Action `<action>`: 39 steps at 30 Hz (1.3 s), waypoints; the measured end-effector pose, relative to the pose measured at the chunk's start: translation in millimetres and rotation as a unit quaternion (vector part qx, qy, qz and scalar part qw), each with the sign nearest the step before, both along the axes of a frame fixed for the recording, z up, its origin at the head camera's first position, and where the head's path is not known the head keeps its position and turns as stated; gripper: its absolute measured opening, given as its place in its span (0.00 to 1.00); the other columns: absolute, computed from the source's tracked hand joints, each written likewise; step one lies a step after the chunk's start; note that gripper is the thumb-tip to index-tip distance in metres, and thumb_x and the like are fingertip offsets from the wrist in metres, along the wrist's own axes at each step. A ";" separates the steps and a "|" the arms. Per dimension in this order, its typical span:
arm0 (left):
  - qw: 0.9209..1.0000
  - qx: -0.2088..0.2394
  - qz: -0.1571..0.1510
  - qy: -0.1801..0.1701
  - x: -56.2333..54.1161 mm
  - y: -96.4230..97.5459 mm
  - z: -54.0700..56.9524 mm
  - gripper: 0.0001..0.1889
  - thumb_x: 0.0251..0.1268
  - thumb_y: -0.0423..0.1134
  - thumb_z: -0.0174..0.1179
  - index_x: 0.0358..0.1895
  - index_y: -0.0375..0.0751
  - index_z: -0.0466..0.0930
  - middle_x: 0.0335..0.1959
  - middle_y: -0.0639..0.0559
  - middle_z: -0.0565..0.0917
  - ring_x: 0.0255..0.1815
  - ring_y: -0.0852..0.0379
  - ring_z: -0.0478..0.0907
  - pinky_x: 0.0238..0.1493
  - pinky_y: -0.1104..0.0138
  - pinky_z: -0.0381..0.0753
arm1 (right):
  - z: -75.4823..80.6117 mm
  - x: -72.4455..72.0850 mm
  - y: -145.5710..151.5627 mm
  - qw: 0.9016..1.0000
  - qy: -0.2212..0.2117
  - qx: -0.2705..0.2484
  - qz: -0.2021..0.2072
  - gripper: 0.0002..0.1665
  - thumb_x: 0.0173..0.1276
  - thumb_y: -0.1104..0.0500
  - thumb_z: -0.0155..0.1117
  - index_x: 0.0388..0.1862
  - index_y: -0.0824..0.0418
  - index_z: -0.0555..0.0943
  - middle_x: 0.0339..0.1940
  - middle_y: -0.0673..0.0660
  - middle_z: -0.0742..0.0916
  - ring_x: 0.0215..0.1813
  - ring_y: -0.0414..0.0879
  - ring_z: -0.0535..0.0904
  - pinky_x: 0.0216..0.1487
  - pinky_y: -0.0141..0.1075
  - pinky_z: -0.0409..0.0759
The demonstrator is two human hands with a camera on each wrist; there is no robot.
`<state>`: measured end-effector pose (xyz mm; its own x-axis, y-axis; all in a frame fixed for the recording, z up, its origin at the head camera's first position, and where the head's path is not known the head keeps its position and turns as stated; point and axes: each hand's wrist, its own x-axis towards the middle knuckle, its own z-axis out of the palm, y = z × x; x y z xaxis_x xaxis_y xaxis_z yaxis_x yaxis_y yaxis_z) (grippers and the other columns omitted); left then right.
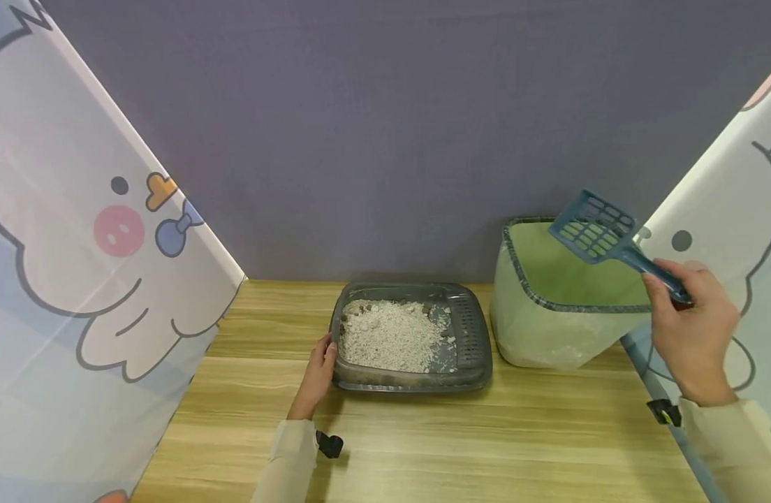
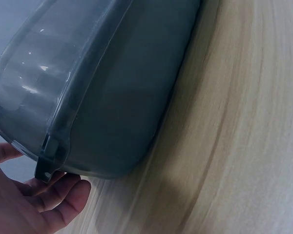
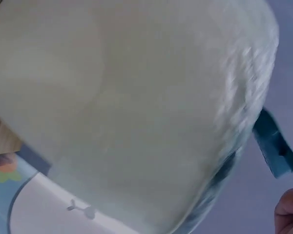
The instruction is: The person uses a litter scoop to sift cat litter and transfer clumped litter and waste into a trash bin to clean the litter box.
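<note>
Bin (image 1: 542, 337) stands on the counter (image 1: 473, 447); a knock to its rim (image 1: 586, 307) could tip it. Tray (image 1: 410, 383) sits just left, left grip (image 1: 313, 377) curled on its left side, so a tug could skid it and spill litter (image 1: 385, 335). Scoop (image 1: 626, 250) hangs over the bin, right grip (image 1: 696, 328) closed round the handle (image 1: 644, 263): a low swing could clip that rim, a wrist roll could drop any clinging litter outside.
</note>
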<state>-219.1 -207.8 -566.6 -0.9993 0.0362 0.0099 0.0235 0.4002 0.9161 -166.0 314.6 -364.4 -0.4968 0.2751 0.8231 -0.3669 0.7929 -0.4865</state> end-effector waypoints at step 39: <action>1.000 -0.016 -0.003 -0.001 0.1 -0.2 4.2 0.32 0.77 0.55 0.35 0.73 0.36 0.52 0.63 0.31 0.63 0.61 0.37 0.64 0.57 0.43 0.63 | -119.1 -28.3 -191.7 0.878 -0.402 0.120 0.230 0.15 0.67 0.64 0.61 0.53 0.61 0.79 0.41 0.56 0.78 0.23 0.40 0.66 0.25 0.37 0.67</action>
